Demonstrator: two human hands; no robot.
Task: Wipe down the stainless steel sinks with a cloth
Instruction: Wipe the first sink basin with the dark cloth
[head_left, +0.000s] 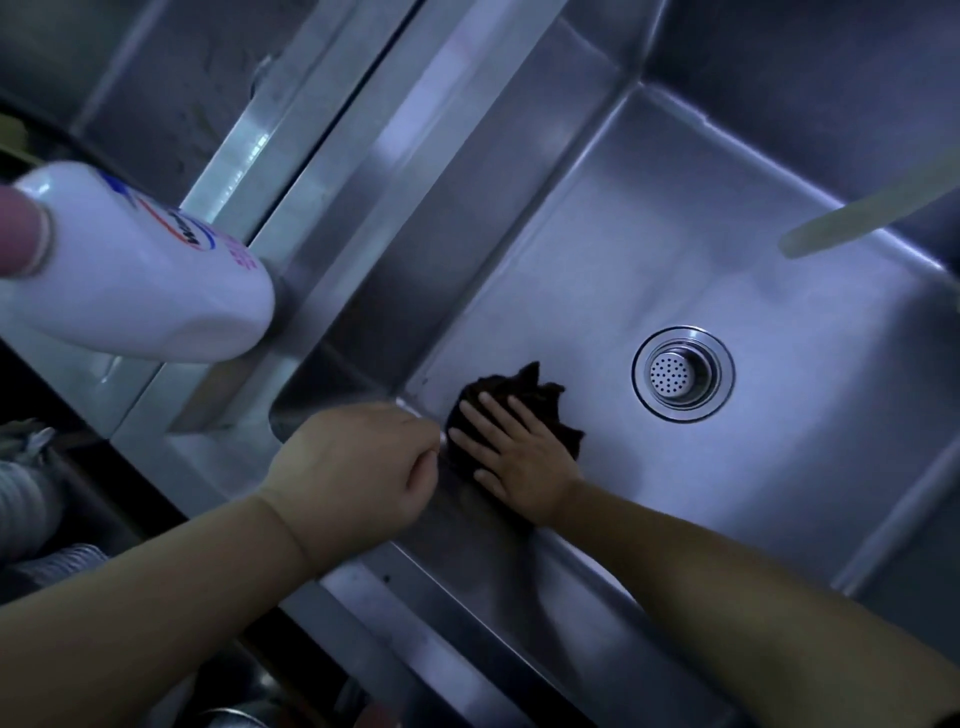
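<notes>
Right hand (519, 452): laid flat, fingers straight and spread, palm down on a dark brown crumpled cloth (540, 400). The hand presses the cloth rather than gripping it. The cloth lies on the floor of the stainless steel sink basin (753, 493), in the near-left corner of that floor, close against the left wall. Ragged edges of the cloth show past the fingertips and to the right of the hand.

Left hand (358, 467): fingers curled inward into a loose fist, positioned over the near-left rim of the same basin. No object is visible in it; whether the fingertips touch the rim or the cloth edge cannot be told. The two hands are just beside each other, with the left one higher.

Round perforated metal drain strainer (683, 371): seated in the basin floor, to the right of the cloth and apart from it.

White plastic bottle with a red and blue printed label (140, 270): standing near the flat steel divider strip (332, 218) at the left of the basin. Its pinkish cap (23, 236) is toward the left edge of the view. The label text is too blurred to read.

Second steel basin (171, 78): visible at upper left, beyond the divider.

Pale greenish rod-shaped object (867, 218): enters from the upper right edge above the basin; its identity cannot be told.

Grey ribbed hose (31, 499): lower left, below the sink edge.
</notes>
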